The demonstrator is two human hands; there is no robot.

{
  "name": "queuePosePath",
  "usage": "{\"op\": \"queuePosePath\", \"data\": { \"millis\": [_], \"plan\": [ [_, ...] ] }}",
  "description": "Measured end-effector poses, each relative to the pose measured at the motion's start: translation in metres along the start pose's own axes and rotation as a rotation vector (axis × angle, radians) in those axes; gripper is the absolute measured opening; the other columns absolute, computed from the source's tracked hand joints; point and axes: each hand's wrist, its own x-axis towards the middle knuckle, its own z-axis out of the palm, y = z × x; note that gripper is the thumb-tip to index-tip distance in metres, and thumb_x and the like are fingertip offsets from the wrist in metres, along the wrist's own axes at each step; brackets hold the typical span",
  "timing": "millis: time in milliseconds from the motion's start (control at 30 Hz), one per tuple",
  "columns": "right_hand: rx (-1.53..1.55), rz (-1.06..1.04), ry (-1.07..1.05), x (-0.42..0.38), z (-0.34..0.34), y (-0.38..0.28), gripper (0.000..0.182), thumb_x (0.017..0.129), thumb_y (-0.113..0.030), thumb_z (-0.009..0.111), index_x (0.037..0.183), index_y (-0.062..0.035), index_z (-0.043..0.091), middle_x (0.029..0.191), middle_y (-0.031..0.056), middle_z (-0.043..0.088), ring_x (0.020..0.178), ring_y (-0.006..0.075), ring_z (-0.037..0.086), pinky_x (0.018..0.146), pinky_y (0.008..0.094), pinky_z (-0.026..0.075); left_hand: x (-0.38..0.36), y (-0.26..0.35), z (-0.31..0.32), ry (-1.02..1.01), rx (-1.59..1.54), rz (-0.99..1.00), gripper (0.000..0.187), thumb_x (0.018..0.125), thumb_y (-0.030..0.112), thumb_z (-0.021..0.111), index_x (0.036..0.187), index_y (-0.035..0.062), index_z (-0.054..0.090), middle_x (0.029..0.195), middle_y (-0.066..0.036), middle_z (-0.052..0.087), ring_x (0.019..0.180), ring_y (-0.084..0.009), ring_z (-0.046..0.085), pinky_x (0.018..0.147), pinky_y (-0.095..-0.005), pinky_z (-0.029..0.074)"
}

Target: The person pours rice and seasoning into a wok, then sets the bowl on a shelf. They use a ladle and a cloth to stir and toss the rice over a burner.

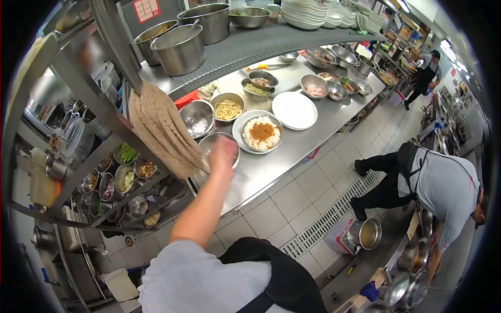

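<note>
My left hand (222, 152) reaches over a metal bowl (234, 158) near the counter's left end. Its fingers are smeared by motion, so I cannot tell whether they hold anything. Just right of it, a metal bowl of white rice topped with brown-orange powder (261, 133) sits on a white plate (243, 145). Behind the hand stand a metal bowl with some white stuff at its bottom (198, 121) and a bowl of thick yellow noodles (228, 109). My right hand is out of view.
White plates (295, 110) lie farther right. Brown towels (162, 130) hang at left. Pots (180, 49) and stacked dishes (304, 13) fill the shelf above. A person (441, 175) bends over pans at right; another person (427, 75) stands far back.
</note>
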Motion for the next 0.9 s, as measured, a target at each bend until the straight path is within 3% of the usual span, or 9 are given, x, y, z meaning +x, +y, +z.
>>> {"op": "queuePosePath", "data": {
  "millis": [33,100,267,333,433,567,667,800,900],
  "plan": [
    [-0.002,-0.004,0.004,-0.002,0.0,0.001,0.048,0.081,-0.006,0.055,0.126,0.002,0.041,0.098,0.022,0.06,0.089,0.0303,0.06,0.079,0.0402,0.048,-0.024,-0.02,0.001,-0.119,0.05,-0.119,0.019,0.092,0.019,0.049,0.089,0.0023,0.057,0.078,-0.009,0.061,0.079,-0.0203,0.061,0.073,-0.0322,0.05],
    [-0.003,-0.012,0.008,-0.006,0.002,0.003,0.047,0.081,-0.006,0.054,0.126,0.0022,0.041,0.098,0.0221,0.06,0.089,0.0305,0.06,0.079,0.0402,0.048,-0.067,-0.048,0.012,-0.117,0.109,-0.416,0.02,0.094,0.02,0.047,0.09,0.0011,0.055,0.08,-0.011,0.061,0.077,-0.0211,0.062,0.07,-0.0331,0.053],
    [-0.006,-0.003,0.047,-0.028,-0.002,0.019,0.045,0.081,-0.007,0.054,0.124,0.0025,0.043,0.097,0.0223,0.06,0.088,0.0307,0.059,0.078,0.0401,0.047,-0.031,-0.098,0.03,-0.057,0.266,-0.248,0.029,0.095,0.025,0.046,0.098,-0.0039,0.049,0.084,-0.014,0.059,0.074,-0.023,0.063,0.062,-0.033,0.055],
    [-0.006,0.007,0.057,-0.039,-0.001,0.028,0.045,0.081,-0.007,0.054,0.124,0.0027,0.044,0.097,0.0224,0.06,0.088,0.0308,0.059,0.078,0.0401,0.047,-0.007,-0.095,0.038,0.05,0.17,-0.294,0.03,0.094,0.026,0.047,0.093,-0.0041,0.051,0.078,-0.015,0.058,0.065,-0.0238,0.063,0.053,-0.0332,0.055],
    [0.003,0.034,0.083,-0.061,0.002,0.042,0.044,0.081,-0.007,0.054,0.123,0.0029,0.045,0.096,0.0225,0.06,0.087,0.031,0.059,0.078,0.04,0.047,0.02,-0.091,0.039,0.031,0.366,-0.323,0.036,0.092,0.028,0.052,0.081,-0.0059,0.055,0.067,-0.015,0.061,0.055,-0.0231,0.063,0.048,-0.0322,0.053],
    [0.021,0.076,0.124,-0.09,0.009,0.059,0.042,0.082,-0.007,0.054,0.122,0.0032,0.046,0.096,0.0226,0.06,0.087,0.0312,0.059,0.077,0.04,0.047,0.028,-0.088,0.051,0.046,0.483,-0.303,0.031,0.091,0.021,0.052,0.088,-0.0098,0.055,0.068,-0.017,0.061,0.056,-0.0232,0.064,0.045,-0.0304,0.053],
    [0.033,0.102,0.149,-0.108,0.016,0.068,0.041,0.082,-0.007,0.054,0.121,0.0034,0.047,0.095,0.0228,0.06,0.086,0.0314,0.059,0.077,0.04,0.047,0.035,-0.081,0.055,0.009,0.558,-0.341,0.027,0.09,0.011,0.042,0.104,-0.0112,0.051,0.084,-0.022,0.064,0.057,-0.0237,0.064,0.043,-0.0293,0.051],
    [0.041,0.14,0.179,-0.138,0.021,0.081,0.04,0.082,-0.007,0.054,0.12,0.0037,0.048,0.095,0.0229,0.059,0.086,0.0316,0.058,0.077,0.0399,0.047,0.041,-0.077,0.073,0.127,0.389,-0.194,0.038,0.09,0.012,0.04,0.119,-0.0123,0.044,0.095,-0.02,0.064,0.063,-0.0273,0.067,0.042,-0.0308,0.051],
    [0.061,0.181,0.211,-0.161,0.033,0.087,0.039,0.082,-0.008,0.054,0.119,0.0039,0.049,0.094,0.023,0.059,0.085,0.0318,0.058,0.077,0.0399,0.047,0.04,-0.064,0.08,0.02,0.481,-0.126,0.036,0.09,0.013,0.045,0.116,-0.0119,0.047,0.105,-0.02,0.06,0.08,-0.0273,0.067,0.055,-0.0346,0.06]
  ]
}}
